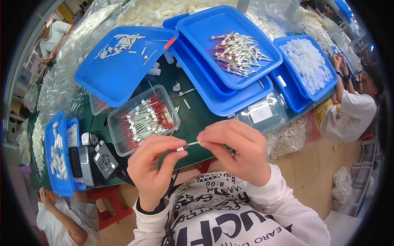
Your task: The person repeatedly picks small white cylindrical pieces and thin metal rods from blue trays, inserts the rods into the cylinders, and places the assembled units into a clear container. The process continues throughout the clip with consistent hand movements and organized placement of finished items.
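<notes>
Both hands meet above the near edge of the green table. My left hand [154, 164] pinches the left end of a thin white stick [193, 143], where a small white block sits by the fingertips. The stick's other end is between the thumb and finger of my right hand [240, 143]. Just beyond the left hand stands a clear plastic box [175, 117] of similar white sticks with red thin ends. Farther off, a blue tray [201, 30] holds a heap of such sticks. Another blue tray [98, 82], tilted at the left, carries loose short white pieces.
At the right, a blue tray [318, 95] holds white translucent caps. A clear lidded box [244, 117] sits by the table's edge. Left are a black device with a fan [106, 160] and a blue tray [65, 186] of white tubes. Other people sit at both sides.
</notes>
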A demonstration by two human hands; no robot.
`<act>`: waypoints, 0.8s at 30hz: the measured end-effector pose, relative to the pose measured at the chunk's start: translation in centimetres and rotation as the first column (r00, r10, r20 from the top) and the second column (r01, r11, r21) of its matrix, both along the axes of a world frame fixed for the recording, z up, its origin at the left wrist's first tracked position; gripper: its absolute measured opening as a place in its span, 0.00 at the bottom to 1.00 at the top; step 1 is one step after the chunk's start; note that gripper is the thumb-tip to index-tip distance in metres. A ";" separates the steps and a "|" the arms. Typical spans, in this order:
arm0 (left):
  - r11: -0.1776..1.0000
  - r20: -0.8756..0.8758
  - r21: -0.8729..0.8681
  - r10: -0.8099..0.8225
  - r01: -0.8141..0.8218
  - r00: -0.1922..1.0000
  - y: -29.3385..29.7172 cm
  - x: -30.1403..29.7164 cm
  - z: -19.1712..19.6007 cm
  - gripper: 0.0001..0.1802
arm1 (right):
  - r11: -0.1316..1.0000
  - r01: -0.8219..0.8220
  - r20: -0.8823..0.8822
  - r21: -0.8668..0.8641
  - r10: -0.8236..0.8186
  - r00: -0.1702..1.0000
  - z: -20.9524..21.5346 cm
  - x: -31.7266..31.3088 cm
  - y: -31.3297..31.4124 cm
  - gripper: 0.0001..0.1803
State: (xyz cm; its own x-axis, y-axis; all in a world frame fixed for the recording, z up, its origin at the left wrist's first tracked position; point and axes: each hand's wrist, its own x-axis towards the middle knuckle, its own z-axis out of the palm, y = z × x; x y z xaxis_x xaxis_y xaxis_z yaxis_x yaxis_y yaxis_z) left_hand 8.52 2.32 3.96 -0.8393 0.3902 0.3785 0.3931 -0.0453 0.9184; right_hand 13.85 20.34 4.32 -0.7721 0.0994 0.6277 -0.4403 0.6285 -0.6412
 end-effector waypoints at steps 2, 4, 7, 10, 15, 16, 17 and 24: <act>0.994 -0.118 -0.094 0.042 -0.053 0.992 0.0 0.0 -0.3 0.12 | 0.999 0.005 -0.024 0.036 -0.005 1.000 -0.1 0.0 0.0 0.06; 0.987 -0.222 -0.136 0.051 -0.083 0.974 0.2 0.0 0.0 0.12 | 0.996 0.020 -0.003 0.089 -0.020 1.000 -0.2 0.3 0.2 0.05; 0.980 -0.306 -0.179 0.025 -0.084 0.952 0.2 -0.4 0.1 0.13 | 0.994 0.041 0.020 0.099 -0.043 0.999 -0.4 0.5 0.3 0.05; 0.976 -0.306 -0.207 -0.001 -0.065 0.952 0.0 -0.4 0.4 0.12 | 0.988 0.032 -0.058 0.150 -0.023 0.998 -0.4 0.4 0.3 0.05; 0.981 -0.187 -0.184 -0.089 0.054 0.978 -0.1 -0.4 0.6 0.11 | 0.971 -0.074 -0.098 0.229 0.099 0.990 -0.1 0.1 0.9 0.06; 0.982 -0.162 -0.178 -0.093 0.063 0.982 -0.1 -0.4 0.6 0.11 | 0.972 -0.090 -0.104 0.216 0.115 0.988 -0.2 0.1 0.9 0.06; 0.982 -0.138 -0.172 -0.097 0.073 0.986 -0.1 -0.3 0.7 0.11 | 0.984 -0.088 -0.094 0.152 0.103 0.990 -0.2 0.1 0.8 0.06; 0.980 -0.122 -0.180 -0.108 0.085 0.987 -0.2 -0.5 0.3 0.10 | 0.991 -0.133 -0.032 -0.005 0.132 0.991 -0.6 0.2 0.5 0.07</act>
